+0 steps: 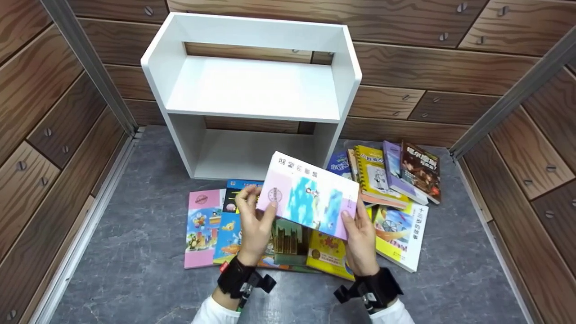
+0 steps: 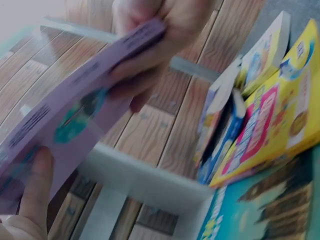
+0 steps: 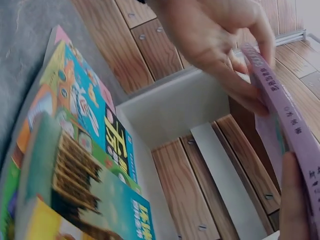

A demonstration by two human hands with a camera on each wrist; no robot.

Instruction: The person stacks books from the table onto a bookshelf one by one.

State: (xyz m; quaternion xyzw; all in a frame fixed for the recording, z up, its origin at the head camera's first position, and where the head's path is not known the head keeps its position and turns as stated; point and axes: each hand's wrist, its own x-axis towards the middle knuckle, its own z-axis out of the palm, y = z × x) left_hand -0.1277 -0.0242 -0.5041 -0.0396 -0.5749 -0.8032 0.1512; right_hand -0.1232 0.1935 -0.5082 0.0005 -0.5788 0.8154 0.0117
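Pinching a tilted, blue-illustrated, white-and-lilac book (image 1: 310,198) by opposite ends with our left hand (image 1: 255,227) and right hand (image 1: 362,240), we hold it above other books (image 1: 289,243) on the grey floor (image 1: 130,234).

Likely staged booth (image 1: 121,252); wood-print panels (image 1: 427,67); metal corner posts (image 1: 92,69)

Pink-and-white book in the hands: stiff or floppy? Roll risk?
The pink-and-white book is probably fairly stiff: it looks flat between left hand and right hand. Its thick spine suggests moderate weight. Flat, square-edged covers make rolling unlikely.
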